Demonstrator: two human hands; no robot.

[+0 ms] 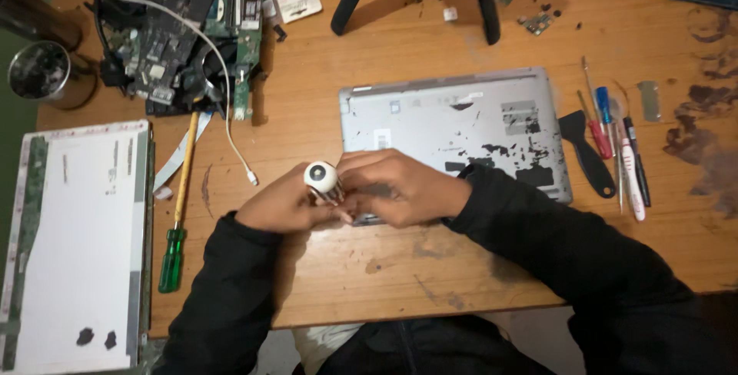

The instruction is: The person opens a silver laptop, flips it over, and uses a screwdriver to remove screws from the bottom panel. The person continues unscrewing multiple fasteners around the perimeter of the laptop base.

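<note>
both hands meet at the near edge of the grey laptop [453, 133] on the tabletop [400, 267]. left hand [286, 207] fingers pinch a white-capped screwdriver [321, 178]; right hand [400, 186] fingers curl over it. a slip could gouge the casing.

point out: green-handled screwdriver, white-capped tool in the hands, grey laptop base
green-handled screwdriver [171, 258]: head view, on the green handle.
white-capped tool [320, 176]: head view, on its round white cap.
grey laptop base [453, 117]: head view, on the bare grey underside.

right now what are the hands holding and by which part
Both hands, left hand and right hand, close around a small tool with a white round cap, gripping its shaft below the cap.
</note>
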